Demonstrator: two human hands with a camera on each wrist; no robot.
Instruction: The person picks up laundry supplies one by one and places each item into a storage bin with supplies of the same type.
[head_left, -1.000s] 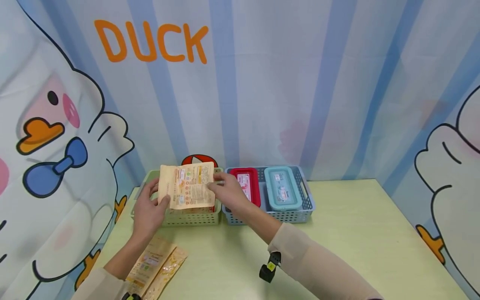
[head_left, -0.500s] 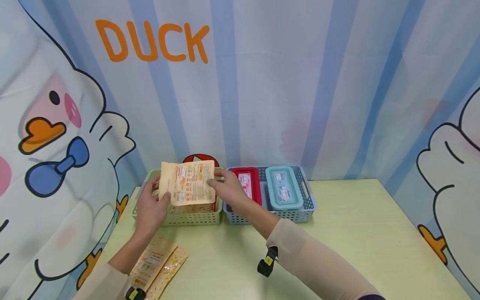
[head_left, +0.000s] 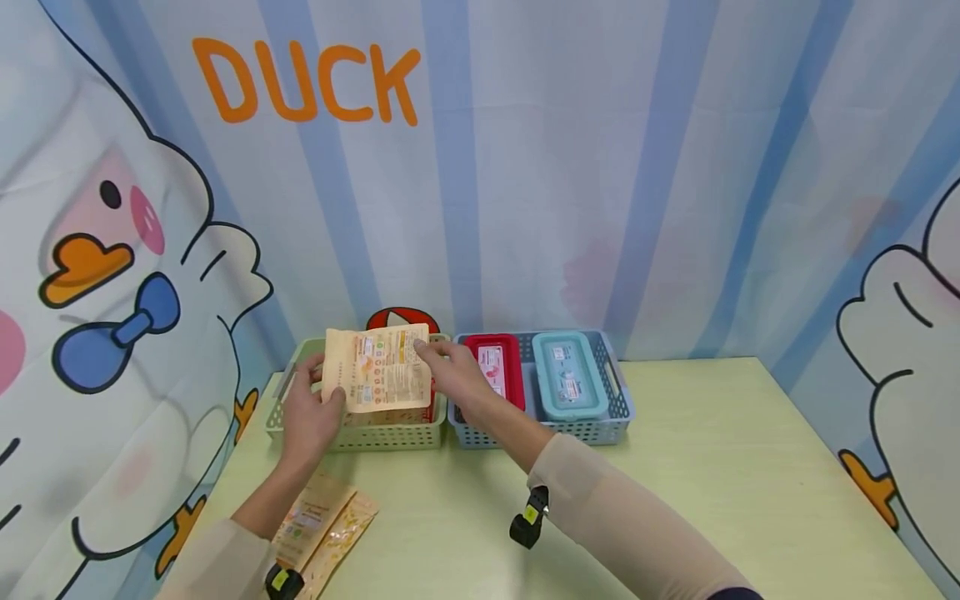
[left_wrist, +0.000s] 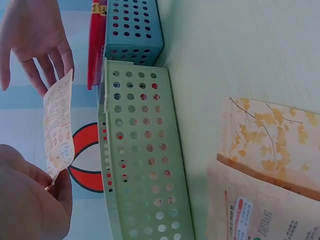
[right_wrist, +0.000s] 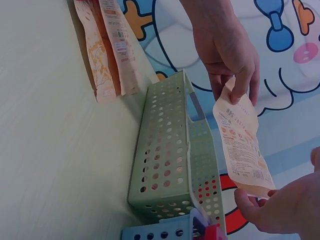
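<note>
A cream-coloured paper pouch (head_left: 381, 371) printed with small text and pictures is held up over the green basket (head_left: 390, 437). My left hand (head_left: 309, 421) pinches its left end, thumb across the front and fingers behind. At the other end is my right hand (head_left: 461, 375); in the right wrist view its fingers (right_wrist: 247, 202) touch the pouch's edge, the thumb lifted away. The left wrist view likewise shows those fingers (left_wrist: 47, 65) stretched out to the edge. Through the basket's holes, more packets in red and cream show.
Beside the green basket stands a blue basket (head_left: 581, 433) holding a red-rimmed box (head_left: 512, 367) and a teal-lidded box (head_left: 568, 375). Two similar pouches, one plain-backed (head_left: 303, 521) and one leaf-patterned (head_left: 341, 537), lie on the table near my left forearm. A printed curtain hangs behind.
The right thumb has shifted up along the pouch's right end. The pouch stays over the green basket between my hands, and my left forearm has moved slightly to the right.
</note>
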